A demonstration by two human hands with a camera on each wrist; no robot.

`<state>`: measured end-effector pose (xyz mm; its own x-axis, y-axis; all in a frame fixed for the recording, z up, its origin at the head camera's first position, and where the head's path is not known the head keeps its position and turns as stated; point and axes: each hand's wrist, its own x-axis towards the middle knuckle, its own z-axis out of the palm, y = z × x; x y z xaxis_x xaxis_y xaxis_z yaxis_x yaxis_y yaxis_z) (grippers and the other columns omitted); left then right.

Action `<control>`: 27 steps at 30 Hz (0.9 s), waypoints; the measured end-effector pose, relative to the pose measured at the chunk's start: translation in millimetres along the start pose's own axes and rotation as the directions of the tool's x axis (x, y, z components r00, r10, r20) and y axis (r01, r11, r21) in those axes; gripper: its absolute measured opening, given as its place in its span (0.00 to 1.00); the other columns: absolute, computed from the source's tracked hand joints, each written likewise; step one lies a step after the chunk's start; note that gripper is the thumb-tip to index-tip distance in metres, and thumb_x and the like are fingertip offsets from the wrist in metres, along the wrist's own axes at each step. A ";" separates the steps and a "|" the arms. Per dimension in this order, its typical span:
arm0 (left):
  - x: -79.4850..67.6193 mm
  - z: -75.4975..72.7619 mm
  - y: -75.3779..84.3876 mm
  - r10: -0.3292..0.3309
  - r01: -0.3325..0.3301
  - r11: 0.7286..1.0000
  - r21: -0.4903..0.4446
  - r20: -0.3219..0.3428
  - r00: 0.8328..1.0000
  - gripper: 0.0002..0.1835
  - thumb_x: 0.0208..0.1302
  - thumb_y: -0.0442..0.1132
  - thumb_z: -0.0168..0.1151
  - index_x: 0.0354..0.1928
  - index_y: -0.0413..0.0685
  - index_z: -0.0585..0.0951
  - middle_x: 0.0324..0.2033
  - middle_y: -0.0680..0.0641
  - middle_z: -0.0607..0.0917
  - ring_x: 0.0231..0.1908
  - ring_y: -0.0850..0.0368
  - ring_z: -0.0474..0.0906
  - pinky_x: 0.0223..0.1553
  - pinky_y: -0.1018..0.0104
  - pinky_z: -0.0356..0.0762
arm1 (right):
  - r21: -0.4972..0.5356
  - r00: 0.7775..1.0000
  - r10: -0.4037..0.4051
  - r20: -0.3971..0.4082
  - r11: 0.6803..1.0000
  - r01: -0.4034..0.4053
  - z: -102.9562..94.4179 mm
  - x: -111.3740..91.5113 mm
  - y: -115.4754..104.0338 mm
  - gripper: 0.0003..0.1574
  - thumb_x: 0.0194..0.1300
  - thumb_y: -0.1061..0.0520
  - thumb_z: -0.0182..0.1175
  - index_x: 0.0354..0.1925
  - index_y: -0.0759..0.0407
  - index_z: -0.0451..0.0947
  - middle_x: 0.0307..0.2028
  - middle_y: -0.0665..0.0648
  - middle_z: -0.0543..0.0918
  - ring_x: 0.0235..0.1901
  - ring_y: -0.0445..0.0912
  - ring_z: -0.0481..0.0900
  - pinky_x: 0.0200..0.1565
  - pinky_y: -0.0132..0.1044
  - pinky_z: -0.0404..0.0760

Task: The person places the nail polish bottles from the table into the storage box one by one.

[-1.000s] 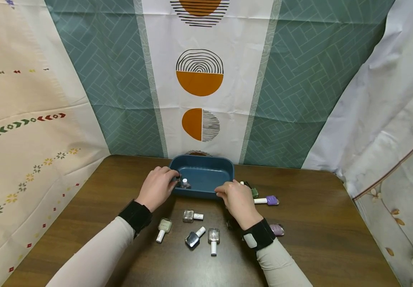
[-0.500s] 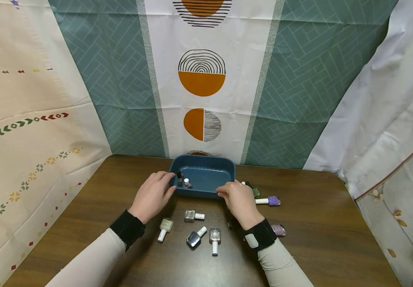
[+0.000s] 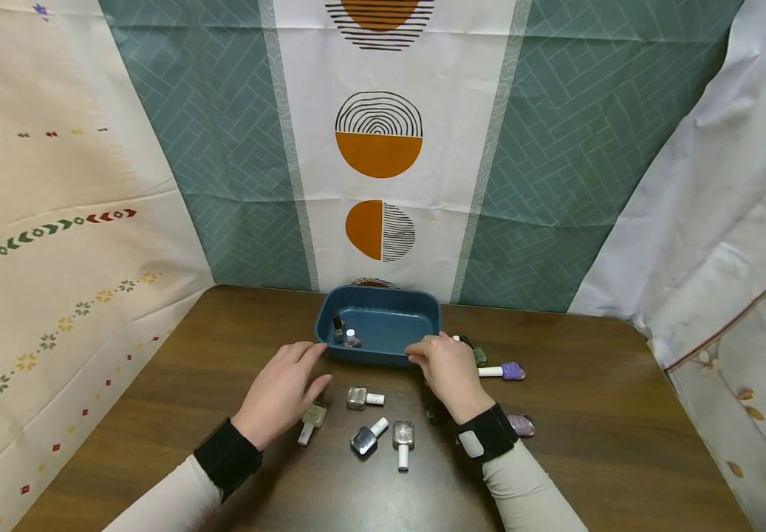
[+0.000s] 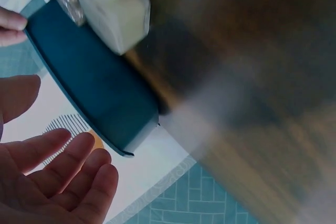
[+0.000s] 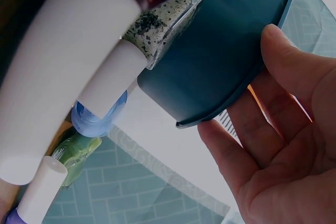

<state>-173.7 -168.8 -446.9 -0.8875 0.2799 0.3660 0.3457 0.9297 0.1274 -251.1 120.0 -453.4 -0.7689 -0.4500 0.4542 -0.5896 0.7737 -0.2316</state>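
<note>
One blue bin (image 3: pixel 372 355), pinched at its edge by the right hand (image 3: pixel 450 374), holds two bottles (image 3: pixel 351 340), at least four loose bottles (image 3: pixel 403 434) lie before it, and the left hand (image 3: pixel 279 391) is loosely spread nearby.

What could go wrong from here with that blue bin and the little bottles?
Two risks, as I judge it. The right hand grips the rim of the blue bin, so a sudden tug could topple the black-capped bottle and white-capped bottle, which appear upright inside. Also, the left hand is open with its thumb close to the pale bottle in the head view; a low sweep might knock it.
</note>
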 end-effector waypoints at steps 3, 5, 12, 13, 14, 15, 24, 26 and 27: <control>-8.7 3.0 1.9 0.005 -0.005 1.000 0.004 -0.004 1.000 0.31 0.64 0.53 0.66 0.63 0.41 0.77 0.54 0.42 0.80 0.56 0.47 0.74 0.57 0.53 0.72 | -0.003 1.000 0.006 0.008 1.000 -0.006 -1.2 0.0 -0.2 0.06 0.61 0.55 0.69 0.38 0.47 0.90 0.32 0.45 0.86 0.35 0.42 0.84 0.55 0.45 0.76; -15.0 4.4 2.8 0.000 0.000 1.000 0.008 0.001 1.000 0.31 0.64 0.53 0.67 0.62 0.40 0.77 0.53 0.42 0.80 0.55 0.47 0.75 0.56 0.53 0.73 | -0.007 1.000 0.007 0.009 1.000 -0.007 -0.8 0.1 0.0 0.06 0.61 0.55 0.69 0.38 0.47 0.90 0.31 0.45 0.86 0.35 0.42 0.84 0.55 0.46 0.76; -33.3 6.0 8.1 -0.020 0.020 1.000 0.017 0.048 0.999 0.33 0.63 0.55 0.67 0.62 0.38 0.76 0.52 0.42 0.81 0.53 0.48 0.76 0.55 0.54 0.73 | -0.003 1.000 0.015 0.008 1.000 -0.015 -0.5 0.0 -1.3 0.06 0.61 0.55 0.69 0.38 0.47 0.90 0.32 0.45 0.86 0.36 0.43 0.84 0.55 0.45 0.76; -35.2 6.5 9.2 -0.027 0.026 1.000 0.018 0.061 0.998 0.34 0.62 0.56 0.66 0.62 0.38 0.76 0.52 0.42 0.80 0.53 0.48 0.75 0.55 0.54 0.73 | -0.001 1.000 0.017 0.009 1.000 -0.016 -0.6 0.0 -1.2 0.06 0.61 0.55 0.69 0.38 0.47 0.90 0.32 0.45 0.86 0.36 0.43 0.84 0.55 0.45 0.76; -37.0 7.3 10.3 -0.034 0.033 0.999 0.020 0.073 0.997 0.35 0.62 0.57 0.66 0.62 0.38 0.76 0.52 0.42 0.80 0.53 0.48 0.75 0.56 0.54 0.73 | -0.001 1.000 0.018 0.011 1.000 -0.018 -0.6 0.1 -1.1 0.06 0.61 0.55 0.69 0.38 0.47 0.90 0.32 0.45 0.86 0.36 0.43 0.84 0.55 0.45 0.76; -38.6 8.2 11.1 -0.041 0.039 0.999 0.027 0.085 0.996 0.35 0.62 0.58 0.66 0.62 0.39 0.76 0.52 0.43 0.80 0.53 0.49 0.75 0.55 0.54 0.73 | 0.000 1.000 0.020 0.013 1.000 -0.020 -0.6 0.0 -0.9 0.06 0.61 0.55 0.69 0.38 0.47 0.90 0.32 0.45 0.86 0.36 0.43 0.84 0.55 0.45 0.76; -49.1 16.8 14.9 -0.034 0.028 0.997 0.068 0.087 0.996 0.39 0.61 0.62 0.65 0.62 0.37 0.75 0.51 0.41 0.79 0.51 0.47 0.76 0.53 0.54 0.73 | 0.002 1.000 0.015 0.012 1.000 -0.015 -0.6 0.6 -0.1 0.06 0.61 0.55 0.69 0.38 0.47 0.90 0.32 0.45 0.86 0.35 0.43 0.84 0.54 0.45 0.77; -50.4 18.6 14.9 -0.042 0.036 0.997 0.071 0.082 0.996 0.39 0.61 0.62 0.65 0.62 0.37 0.75 0.50 0.41 0.79 0.50 0.47 0.76 0.52 0.54 0.74 | 0.000 1.000 0.015 0.013 1.000 -0.015 -0.4 0.6 0.1 0.06 0.61 0.55 0.69 0.38 0.47 0.90 0.32 0.45 0.86 0.35 0.43 0.84 0.53 0.45 0.77; -51.0 19.2 15.1 -0.044 0.038 0.997 0.073 0.078 0.996 0.39 0.60 0.62 0.66 0.62 0.37 0.75 0.50 0.41 0.79 0.49 0.47 0.76 0.51 0.55 0.75 | 0.000 1.000 0.016 0.013 1.000 -0.016 -0.4 0.5 0.2 0.06 0.61 0.55 0.69 0.38 0.47 0.90 0.32 0.45 0.86 0.35 0.43 0.84 0.53 0.45 0.77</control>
<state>-129.1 -164.5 -481.3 -0.9228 0.2565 0.2873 0.2884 0.9547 0.0738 -251.4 120.1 -452.9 -0.7814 -0.4436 0.4390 -0.5774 0.7808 -0.2387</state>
